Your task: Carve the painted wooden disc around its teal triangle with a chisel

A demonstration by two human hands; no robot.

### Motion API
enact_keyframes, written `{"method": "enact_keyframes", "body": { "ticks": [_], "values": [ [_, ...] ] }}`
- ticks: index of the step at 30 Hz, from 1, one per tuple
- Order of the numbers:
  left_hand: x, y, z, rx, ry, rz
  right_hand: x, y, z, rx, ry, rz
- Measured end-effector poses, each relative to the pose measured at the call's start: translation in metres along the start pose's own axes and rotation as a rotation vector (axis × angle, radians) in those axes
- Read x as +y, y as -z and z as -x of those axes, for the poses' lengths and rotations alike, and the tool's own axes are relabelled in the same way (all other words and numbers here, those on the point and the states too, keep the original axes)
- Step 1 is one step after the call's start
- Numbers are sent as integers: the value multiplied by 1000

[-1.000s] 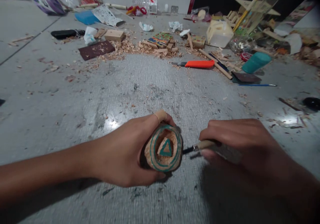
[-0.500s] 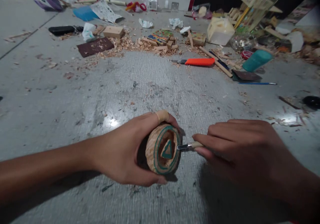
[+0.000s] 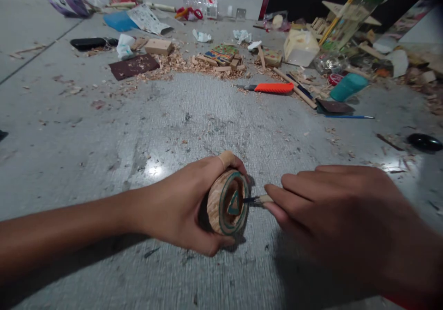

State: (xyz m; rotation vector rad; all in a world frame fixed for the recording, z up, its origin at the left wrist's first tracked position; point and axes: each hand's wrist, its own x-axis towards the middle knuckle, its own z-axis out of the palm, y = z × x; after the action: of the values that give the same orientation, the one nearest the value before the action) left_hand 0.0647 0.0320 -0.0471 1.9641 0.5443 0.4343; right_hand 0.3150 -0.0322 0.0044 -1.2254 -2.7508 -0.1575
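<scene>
My left hand is wrapped round a round wooden piece whose face carries a teal ring and a teal triangle; a bandage sits on one finger. The piece stands on its edge just above the grey floor, its face turned to the right. My right hand pinches a small carving knife with a pale wooden handle. Its dark blade touches the carved face near the triangle.
An orange-handled knife lies on the floor beyond the hands. Wood shavings, small blocks, a dark sandpaper sheet, a teal cup on its side and a white box are scattered along the back. A black object lies at right.
My left hand has turned the wooden piece so its face points more to the right. My right hand has brought the knife blade in from beside the piece onto its carved face.
</scene>
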Motion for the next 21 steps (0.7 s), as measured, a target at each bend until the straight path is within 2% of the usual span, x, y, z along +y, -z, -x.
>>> {"method": "enact_keyframes", "body": {
  "ticks": [6,14,18,21],
  "values": [
    [-1,-3,3,8,12,-1,-2,6,-1,-51,17,50],
    [-1,-2,2,14,-6,-19,-3,5,0,-7,35,60],
    [2,-1,1,8,-2,-11,-12,10,-4,23,45,131],
    [4,0,1,-11,-5,-14,-21,14,-8,-3,106,158]
  ]
}}
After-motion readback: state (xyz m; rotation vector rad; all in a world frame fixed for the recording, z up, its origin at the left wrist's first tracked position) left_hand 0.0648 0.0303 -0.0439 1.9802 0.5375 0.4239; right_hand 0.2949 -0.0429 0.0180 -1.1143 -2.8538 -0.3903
